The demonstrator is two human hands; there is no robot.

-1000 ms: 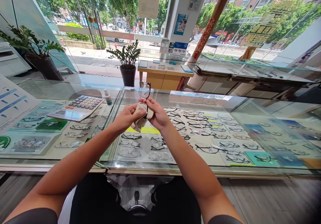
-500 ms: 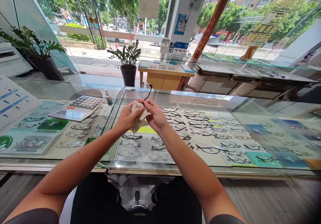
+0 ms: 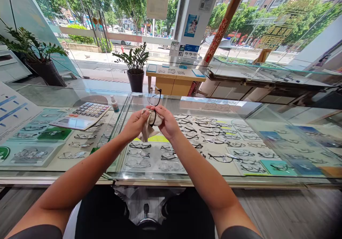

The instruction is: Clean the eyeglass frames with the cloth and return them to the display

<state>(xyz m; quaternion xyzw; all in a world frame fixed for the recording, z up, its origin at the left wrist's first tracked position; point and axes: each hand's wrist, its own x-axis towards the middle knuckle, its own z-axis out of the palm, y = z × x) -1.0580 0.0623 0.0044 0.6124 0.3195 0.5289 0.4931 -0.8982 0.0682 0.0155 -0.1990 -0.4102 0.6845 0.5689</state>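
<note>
Both my hands meet above the glass counter around a pair of dark-rimmed eyeglasses [image 3: 160, 97]. One lens stands up above my fingers; the other is wrapped in a beige cloth [image 3: 145, 130]. My left hand [image 3: 135, 124] is closed on the cloth, its thumb pressing it near the lower lens. My right hand [image 3: 169, 124] grips the eyeglasses from the right, with some cloth bunched between the fingers. A dark part of the frame shows across the cloth between my hands. The exact contact of my right fingertips is hidden.
Under the glass top of the display counter [image 3: 187, 177] lie rows of eyeglasses. A calculator [image 3: 91, 110] and a small spray bottle [image 3: 114, 104] stand on the left. Beyond are a potted plant [image 3: 135, 80] and a wooden display table [image 3: 173, 85].
The cloth has shifted around the lower lens, its loose end hanging further down on the left. More of the dark frame shows between my hands. The view has shifted slightly.
</note>
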